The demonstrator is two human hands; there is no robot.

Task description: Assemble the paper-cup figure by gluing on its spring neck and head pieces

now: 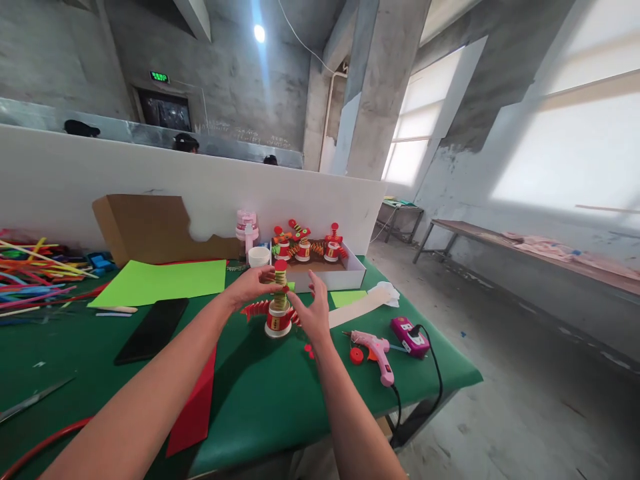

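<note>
A small paper figure stands upright on the green table, with a red and white cup-like base [278, 320], folded red side strips, and a yellow-green folded column topped by a red disc [281, 265]. My left hand [251, 285] reaches the column from the left, its fingertips together against it near the top. On the other side, my right hand [313, 308] has its thumb close to a small red piece at the column, and its other fingers are raised and apart. Whether the right hand pinches anything cannot be made out.
Right of the hands lie a pink glue gun [375, 350], a red roll [356, 355] and a purple power box [410, 337] with a cable. Behind, a white box [350, 279] holds similar figures. Left are a black phone [151, 331], green sheet [160, 283] and scissors [35, 399].
</note>
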